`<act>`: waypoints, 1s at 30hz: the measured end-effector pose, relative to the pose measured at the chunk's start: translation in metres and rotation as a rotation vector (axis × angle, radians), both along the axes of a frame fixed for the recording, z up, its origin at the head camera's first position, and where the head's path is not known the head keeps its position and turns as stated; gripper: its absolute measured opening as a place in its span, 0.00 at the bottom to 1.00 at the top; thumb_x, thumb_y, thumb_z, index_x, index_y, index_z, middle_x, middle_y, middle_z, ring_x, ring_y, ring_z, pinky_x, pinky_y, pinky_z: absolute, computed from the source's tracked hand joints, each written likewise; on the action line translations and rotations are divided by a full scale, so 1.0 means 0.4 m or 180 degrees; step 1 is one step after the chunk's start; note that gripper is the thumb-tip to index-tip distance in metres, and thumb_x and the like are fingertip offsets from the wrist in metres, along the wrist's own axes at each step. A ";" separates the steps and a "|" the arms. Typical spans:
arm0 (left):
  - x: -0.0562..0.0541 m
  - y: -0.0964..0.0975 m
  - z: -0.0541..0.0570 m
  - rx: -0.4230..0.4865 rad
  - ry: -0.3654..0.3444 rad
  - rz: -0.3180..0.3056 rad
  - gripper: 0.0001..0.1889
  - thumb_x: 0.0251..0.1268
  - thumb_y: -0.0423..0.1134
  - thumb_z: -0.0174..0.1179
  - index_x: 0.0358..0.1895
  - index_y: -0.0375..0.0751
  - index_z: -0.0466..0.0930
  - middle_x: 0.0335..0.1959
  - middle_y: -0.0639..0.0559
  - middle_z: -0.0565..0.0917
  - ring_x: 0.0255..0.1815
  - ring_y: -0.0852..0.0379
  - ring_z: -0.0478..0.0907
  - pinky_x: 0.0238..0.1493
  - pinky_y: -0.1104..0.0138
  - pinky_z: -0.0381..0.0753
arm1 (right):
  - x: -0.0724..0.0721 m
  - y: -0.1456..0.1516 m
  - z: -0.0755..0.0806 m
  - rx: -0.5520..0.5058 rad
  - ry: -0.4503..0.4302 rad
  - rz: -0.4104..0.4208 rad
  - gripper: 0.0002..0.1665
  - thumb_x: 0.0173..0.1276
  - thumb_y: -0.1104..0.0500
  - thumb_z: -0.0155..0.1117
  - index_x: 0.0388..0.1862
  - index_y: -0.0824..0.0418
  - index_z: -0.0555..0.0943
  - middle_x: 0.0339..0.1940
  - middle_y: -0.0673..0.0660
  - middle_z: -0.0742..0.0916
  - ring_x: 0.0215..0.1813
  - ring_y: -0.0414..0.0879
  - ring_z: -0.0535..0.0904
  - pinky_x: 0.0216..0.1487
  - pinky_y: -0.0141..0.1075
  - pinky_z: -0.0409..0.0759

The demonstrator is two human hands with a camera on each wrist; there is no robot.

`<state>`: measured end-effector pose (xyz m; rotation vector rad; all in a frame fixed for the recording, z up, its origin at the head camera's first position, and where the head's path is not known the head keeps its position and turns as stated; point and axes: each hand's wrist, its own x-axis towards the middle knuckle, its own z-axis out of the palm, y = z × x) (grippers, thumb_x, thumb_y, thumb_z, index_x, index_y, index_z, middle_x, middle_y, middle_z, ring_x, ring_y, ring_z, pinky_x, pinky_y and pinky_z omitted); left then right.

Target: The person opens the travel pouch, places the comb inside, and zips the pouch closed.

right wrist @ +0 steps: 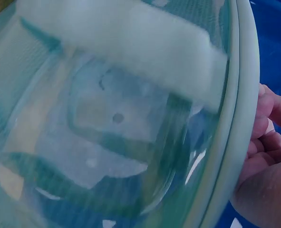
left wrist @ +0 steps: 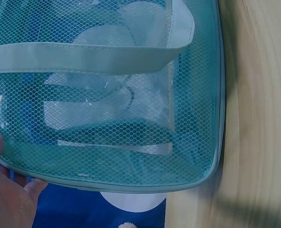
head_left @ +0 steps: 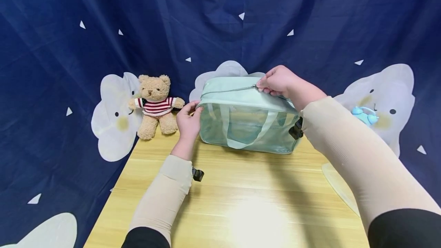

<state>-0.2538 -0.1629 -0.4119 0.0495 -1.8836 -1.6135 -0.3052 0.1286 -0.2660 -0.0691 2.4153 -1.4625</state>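
Observation:
A mint-green see-through bag (head_left: 248,125) with a strap handle (head_left: 237,144) stands upright at the far side of the table. Along its top runs a zipper (head_left: 227,89), partly parted on the right. My right hand (head_left: 280,81) pinches the zipper pull at the top, right of the middle. With the thumb in front, my left hand (head_left: 189,119) grips the bag's upper left corner. The left wrist view shows the mesh side and that hand (left wrist: 9,190) at the edge. In the right wrist view, curled fingers (right wrist: 264,147) lie just beyond the bag's rim.
A teddy bear (head_left: 155,104) in a striped shirt sits left of the bag at the table's (head_left: 213,186) back edge. Behind hangs a dark blue curtain (head_left: 206,18) with clouds and triangles. A light blue object (head_left: 364,116) shows beyond my right forearm.

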 end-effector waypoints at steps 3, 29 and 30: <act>-0.002 0.002 -0.003 0.0026 0.0045 0.0001 0.09 0.63 0.21 0.71 0.45 0.28 0.91 0.41 0.35 0.90 0.43 0.49 0.86 0.43 0.72 0.83 | -0.012 -0.034 -0.002 0.0011 -0.0026 0.0029 0.08 0.76 0.63 0.68 0.34 0.63 0.85 0.18 0.49 0.83 0.20 0.38 0.73 0.22 0.28 0.72; 0.008 -0.005 -0.016 0.0219 0.0199 -0.0074 0.09 0.62 0.17 0.69 0.44 0.22 0.87 0.43 0.33 0.89 0.40 0.60 0.84 0.42 0.73 0.84 | -0.085 -0.358 -0.033 0.0823 0.0141 0.0197 0.17 0.72 0.60 0.71 0.20 0.58 0.84 0.12 0.48 0.78 0.15 0.40 0.68 0.20 0.30 0.67; 0.008 -0.005 -0.017 0.0224 0.0206 -0.0087 0.09 0.62 0.17 0.69 0.44 0.23 0.87 0.42 0.32 0.89 0.39 0.62 0.83 0.41 0.74 0.83 | -0.086 -0.368 -0.036 0.0891 0.0155 0.0195 0.17 0.71 0.60 0.72 0.20 0.57 0.84 0.12 0.48 0.77 0.15 0.40 0.68 0.20 0.30 0.67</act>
